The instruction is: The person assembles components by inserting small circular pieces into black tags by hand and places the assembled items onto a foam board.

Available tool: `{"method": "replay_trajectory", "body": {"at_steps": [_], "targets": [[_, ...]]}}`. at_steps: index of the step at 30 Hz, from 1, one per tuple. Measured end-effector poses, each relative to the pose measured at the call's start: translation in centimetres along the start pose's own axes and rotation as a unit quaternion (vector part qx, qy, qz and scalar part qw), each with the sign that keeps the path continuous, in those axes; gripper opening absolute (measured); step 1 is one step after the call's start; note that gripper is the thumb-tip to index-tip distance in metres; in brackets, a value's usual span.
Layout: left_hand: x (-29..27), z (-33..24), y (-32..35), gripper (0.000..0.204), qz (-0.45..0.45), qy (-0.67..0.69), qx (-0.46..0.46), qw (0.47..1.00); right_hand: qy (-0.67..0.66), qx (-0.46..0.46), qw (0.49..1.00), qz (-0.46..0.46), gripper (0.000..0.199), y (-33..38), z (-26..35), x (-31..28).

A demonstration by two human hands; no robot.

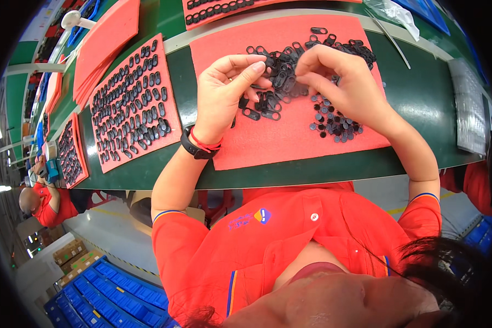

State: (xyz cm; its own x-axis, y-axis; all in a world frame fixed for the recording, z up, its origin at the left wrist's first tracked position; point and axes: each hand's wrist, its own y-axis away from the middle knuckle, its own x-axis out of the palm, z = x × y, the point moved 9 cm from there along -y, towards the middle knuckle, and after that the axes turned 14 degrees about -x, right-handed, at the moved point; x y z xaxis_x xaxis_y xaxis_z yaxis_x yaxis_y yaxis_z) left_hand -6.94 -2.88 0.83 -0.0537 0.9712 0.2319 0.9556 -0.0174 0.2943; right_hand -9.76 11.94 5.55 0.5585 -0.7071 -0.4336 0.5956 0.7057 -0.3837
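Note:
My left hand (224,90) is over the left part of a red foam mat (257,147), thumb and fingers closed around a small black plastic part (267,70) at their tips. My right hand (347,82) hangs just right of it, thumb and forefinger pinched together; whatever lies between them is too small to make out. Under and behind both hands spreads a loose heap of black oval parts (317,31) with a ring-like hole at one end. Small dark round discs (336,123) lie in a cluster below my right hand, partly shiny.
Left of the mat, a second red foam sheet (167,117) carries rows of black parts. Stacked red sheets (106,44) stand behind it. A long metal tool (391,39) and clear plastic trays (467,106) lie to the right. Another person (52,199) sits far left.

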Motion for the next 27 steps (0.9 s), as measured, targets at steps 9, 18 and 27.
{"method": "replay_trajectory", "body": {"at_steps": [9,18,27], "targets": [[-0.2,0.0,0.5,0.018,-0.005,0.007,-0.001,1.0,-0.19,0.069,0.977,-0.062,0.016,-0.4,-1.6,1.1],[0.5,0.7,0.7,0.02,0.014,0.025,-0.039,0.999,-0.225,0.088,0.965,-0.106,0.017,0.4,-2.8,1.5],[1.1,1.3,0.9,0.022,0.019,0.004,-0.064,0.998,-0.23,0.093,0.962,-0.114,0.014,0.6,-2.6,1.4]]}}
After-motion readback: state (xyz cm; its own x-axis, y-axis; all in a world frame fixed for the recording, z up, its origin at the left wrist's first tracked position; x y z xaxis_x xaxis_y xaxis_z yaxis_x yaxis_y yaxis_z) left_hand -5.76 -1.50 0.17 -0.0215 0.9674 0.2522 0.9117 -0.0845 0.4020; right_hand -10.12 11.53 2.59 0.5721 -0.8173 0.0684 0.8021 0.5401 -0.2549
